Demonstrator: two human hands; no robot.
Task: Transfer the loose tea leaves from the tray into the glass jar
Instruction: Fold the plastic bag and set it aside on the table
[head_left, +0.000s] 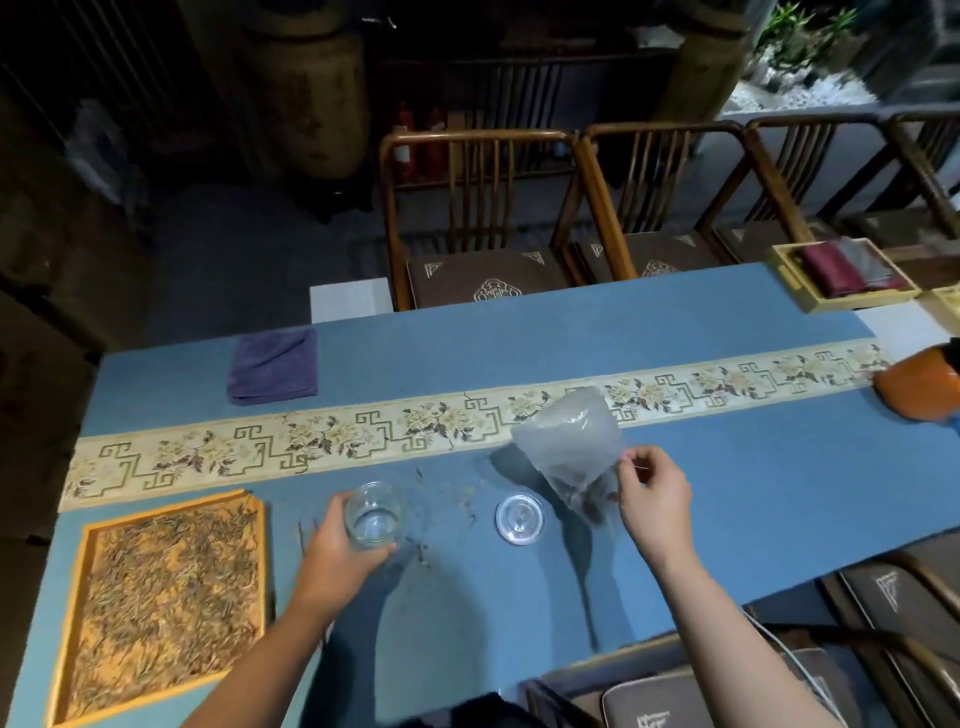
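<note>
- I note my left hand (343, 545) wrapped around the glass jar (375, 514), which stands upright on the blue table cloth (727, 493)
- My right hand (652, 493) pinches a clear plastic bag (571, 441) by its edge, bag raised above the cloth
- Tea leaves (166, 597) lie spread across the wooden tray (262, 561), just left of the jar
- A few stray leaves (470, 501) lie on the cloth between jar and glass lid (519, 518)
- Purple towel (274, 366) lies beyond the patterned runner (363, 436)

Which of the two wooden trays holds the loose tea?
The near-left tray, beside the left hand, is covered in tea leaves; the far-right tray holds folded cloths.
</note>
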